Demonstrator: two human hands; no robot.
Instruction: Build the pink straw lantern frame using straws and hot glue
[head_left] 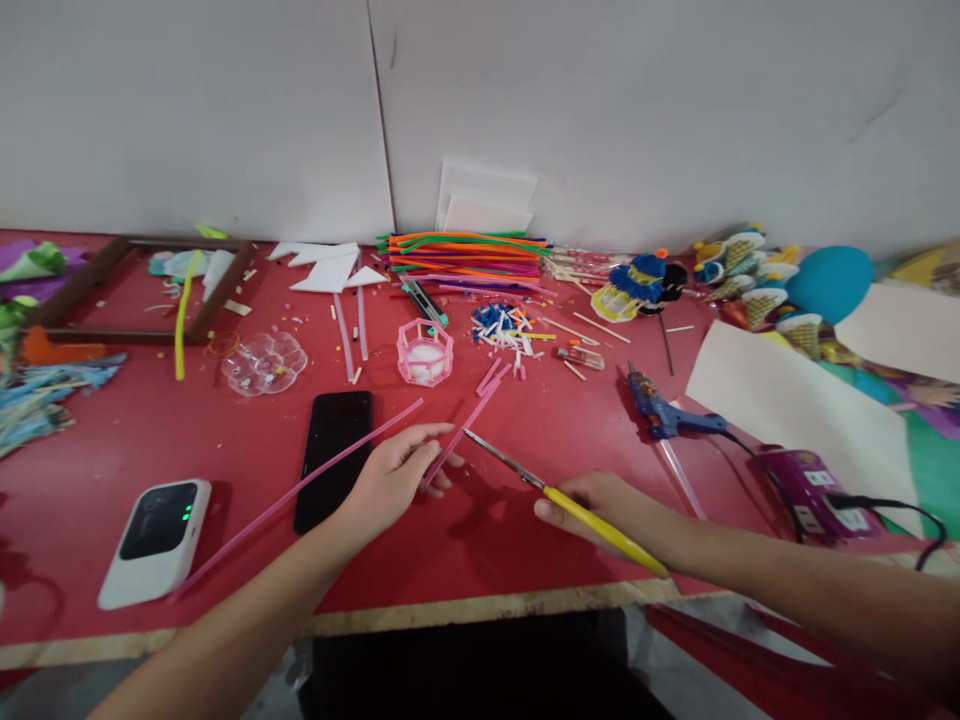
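Observation:
Between the fingers of my left hand (405, 465) is a thin pink plastic straw (476, 408), tilted up and to the right. My right hand (592, 500) grips the yellow handles of a pair of scissors (600, 527). The scissor tips point left and meet the straw just past my left fingertips; whether they cut into it I cannot tell. Short pink straw pieces (491, 377) lie just beyond. A longer pink straw (300, 490) crosses over a black phone (330, 420) beside my left wrist. Farther back stands a small pink octagonal frame (425, 352) with white filling.
Behind lie a bundle of coloured pipe cleaners (465, 255), a green box cutter (425, 303) and blue and white bits (502, 322). At right are a blue glue gun (667, 412) and a purple power socket (810, 490). A white device (154, 545) sits at left, near the table edge (480, 612).

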